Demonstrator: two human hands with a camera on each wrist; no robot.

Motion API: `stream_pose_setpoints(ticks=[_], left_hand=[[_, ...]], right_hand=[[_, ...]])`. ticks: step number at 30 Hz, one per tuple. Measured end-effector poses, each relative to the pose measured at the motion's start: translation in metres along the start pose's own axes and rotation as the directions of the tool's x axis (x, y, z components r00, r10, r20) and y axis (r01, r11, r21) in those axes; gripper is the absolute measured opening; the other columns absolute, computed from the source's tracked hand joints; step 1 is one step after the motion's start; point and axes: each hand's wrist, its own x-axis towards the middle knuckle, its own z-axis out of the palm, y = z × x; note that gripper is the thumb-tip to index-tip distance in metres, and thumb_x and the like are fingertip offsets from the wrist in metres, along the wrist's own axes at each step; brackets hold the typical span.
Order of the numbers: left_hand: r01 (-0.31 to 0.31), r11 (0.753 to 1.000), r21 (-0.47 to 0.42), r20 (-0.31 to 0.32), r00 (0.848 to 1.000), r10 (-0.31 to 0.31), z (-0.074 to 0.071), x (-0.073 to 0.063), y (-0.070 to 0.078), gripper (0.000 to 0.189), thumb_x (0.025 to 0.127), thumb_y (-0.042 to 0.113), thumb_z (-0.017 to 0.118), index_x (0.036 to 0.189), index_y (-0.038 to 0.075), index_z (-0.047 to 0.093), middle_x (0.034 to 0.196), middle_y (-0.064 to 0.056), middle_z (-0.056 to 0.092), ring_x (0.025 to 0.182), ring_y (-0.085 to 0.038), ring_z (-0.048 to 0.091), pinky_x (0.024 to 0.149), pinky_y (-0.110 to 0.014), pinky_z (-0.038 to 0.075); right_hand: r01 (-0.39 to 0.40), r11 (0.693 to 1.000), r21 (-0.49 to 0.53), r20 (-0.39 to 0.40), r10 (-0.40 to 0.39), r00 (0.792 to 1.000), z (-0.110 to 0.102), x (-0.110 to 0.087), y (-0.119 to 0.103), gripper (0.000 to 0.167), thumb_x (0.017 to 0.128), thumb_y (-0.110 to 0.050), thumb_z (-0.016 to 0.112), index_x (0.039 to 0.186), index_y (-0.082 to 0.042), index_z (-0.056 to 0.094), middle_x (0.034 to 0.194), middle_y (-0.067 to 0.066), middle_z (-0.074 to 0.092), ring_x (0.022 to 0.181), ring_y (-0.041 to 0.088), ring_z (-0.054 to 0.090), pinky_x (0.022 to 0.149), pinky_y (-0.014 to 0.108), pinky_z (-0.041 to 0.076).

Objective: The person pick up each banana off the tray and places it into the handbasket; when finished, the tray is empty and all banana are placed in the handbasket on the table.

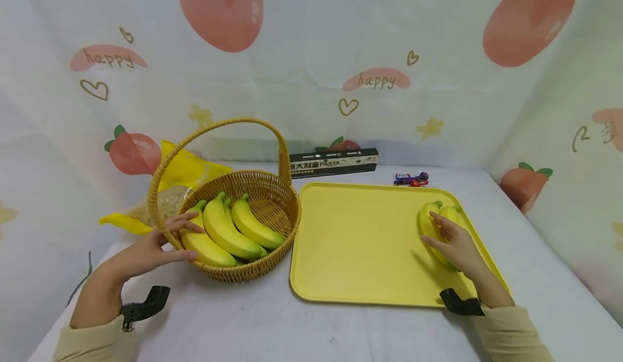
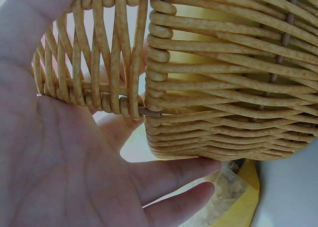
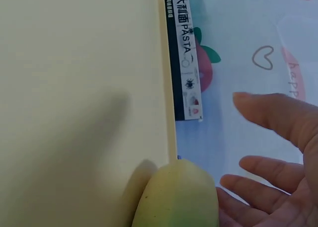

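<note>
A wicker basket [image 1: 246,275] with a tall arched handle holds several yellow bananas [image 1: 229,232] with green ends. My left hand [image 1: 156,245] is at the basket's left side, by the foot of the handle, some fingers reaching over the nearest banana. In the left wrist view, fingers of the left hand [image 2: 74,162] pass behind the handle's foot, while two others extend below the basket's side. On the right end of a yellow tray [image 1: 360,243] lie bananas [image 1: 427,222] side by side. My right hand [image 1: 457,245] is over them, fingers spread; in the right wrist view its fingers [image 3: 271,115] are beside a banana [image 3: 181,197].
Behind the tray stands a dark pasta box [image 1: 336,163]. Small wrapped sweets [image 1: 411,179] lie near the tray's back edge. A yellow bag [image 1: 182,170] with a clear part sits behind the basket's left side. A patterned cloth [image 1: 311,70] hangs at the back.
</note>
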Motion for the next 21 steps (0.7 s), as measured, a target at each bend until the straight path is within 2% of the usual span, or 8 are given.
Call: stream_pose_setpoints(ticks=[4, 8, 10, 14, 16, 18, 21], left_hand=[[-0.014, 1.000, 0.004, -0.004, 1.000, 0.014, -0.0004, 0.0001, -0.0027, 0.043, 0.084, 0.021, 0.068, 0.123, 0.013, 0.053, 0.144, -0.011, 0.033, 0.132, -0.040, 0.021, 0.092, -0.064, 0.035], [-0.040, 0.999, 0.003, -0.010, 0.999, 0.040, -0.0015, 0.0018, -0.0047, 0.058, 0.084, 0.018, 0.068, 0.135, 0.011, 0.042, 0.129, 0.002, 0.050, 0.130, -0.037, 0.024, 0.091, -0.063, 0.036], [-0.043, 0.999, 0.000, -0.009, 0.999, 0.043, -0.0020, 0.0022, -0.0051, 0.058, 0.084, 0.018, 0.068, 0.135, 0.011, 0.041, 0.128, 0.005, 0.050, 0.130, -0.039, 0.025, 0.091, -0.063, 0.036], [-0.035, 0.999, 0.000, -0.001, 0.999, 0.035, -0.0022, 0.0021, -0.0048, 0.047, 0.084, 0.018, 0.068, 0.127, 0.012, 0.049, 0.140, -0.004, 0.038, 0.132, -0.042, 0.022, 0.092, -0.064, 0.035], [-0.036, 0.999, 0.000, 0.000, 0.999, 0.036, -0.0022, 0.0019, -0.0043, 0.044, 0.084, 0.018, 0.068, 0.124, 0.011, 0.051, 0.143, -0.010, 0.034, 0.133, -0.043, 0.021, 0.092, -0.065, 0.034], [-0.032, 0.999, 0.008, -0.003, 0.999, 0.032, -0.0019, 0.0018, -0.0038, 0.045, 0.084, 0.019, 0.068, 0.125, 0.011, 0.051, 0.142, -0.012, 0.035, 0.132, -0.042, 0.022, 0.092, -0.063, 0.035], [-0.027, 1.000, 0.010, -0.002, 1.000, 0.027, -0.0018, 0.0011, -0.0031, 0.044, 0.084, 0.019, 0.068, 0.124, 0.011, 0.052, 0.144, -0.013, 0.032, 0.132, -0.042, 0.022, 0.092, -0.063, 0.035]], right_hand=[[0.002, 1.000, 0.010, 0.032, -0.003, 0.999, 0.0005, 0.0013, 0.0026, 0.069, 0.087, -0.013, 0.065, 0.140, 0.012, 0.028, 0.143, 0.034, 0.029, 0.129, 0.049, 0.032, 0.097, 0.045, 0.033], [0.012, 0.999, 0.038, 0.061, -0.014, 0.998, 0.0006, 0.0023, 0.0040, 0.070, 0.087, -0.007, 0.064, 0.140, 0.013, 0.024, 0.146, 0.033, 0.023, 0.131, 0.049, 0.029, 0.096, 0.037, 0.033], [0.012, 0.999, 0.046, 0.072, -0.015, 0.997, 0.0009, 0.0024, 0.0037, 0.069, 0.086, -0.005, 0.063, 0.141, 0.013, 0.024, 0.146, 0.033, 0.022, 0.131, 0.049, 0.028, 0.096, 0.037, 0.033], [0.002, 0.999, 0.052, 0.091, -0.007, 0.996, 0.0013, 0.0022, 0.0039, 0.069, 0.086, -0.003, 0.063, 0.141, 0.011, 0.023, 0.147, 0.032, 0.021, 0.133, 0.048, 0.026, 0.098, 0.041, 0.030], [0.004, 0.999, 0.032, 0.101, -0.008, 0.995, 0.0016, 0.0018, 0.0044, 0.070, 0.086, -0.004, 0.063, 0.141, 0.011, 0.024, 0.148, 0.031, 0.020, 0.133, 0.047, 0.025, 0.099, 0.039, 0.030], [0.013, 1.000, 0.022, 0.112, -0.015, 0.994, 0.0022, 0.0014, 0.0058, 0.070, 0.086, -0.004, 0.063, 0.141, 0.012, 0.023, 0.149, 0.030, 0.018, 0.134, 0.047, 0.023, 0.101, 0.032, 0.030], [0.031, 0.999, 0.008, 0.129, -0.032, 0.991, 0.0035, 0.0009, 0.0082, 0.072, 0.086, -0.006, 0.064, 0.141, 0.013, 0.021, 0.150, 0.030, 0.014, 0.136, 0.047, 0.019, 0.102, 0.016, 0.027]])
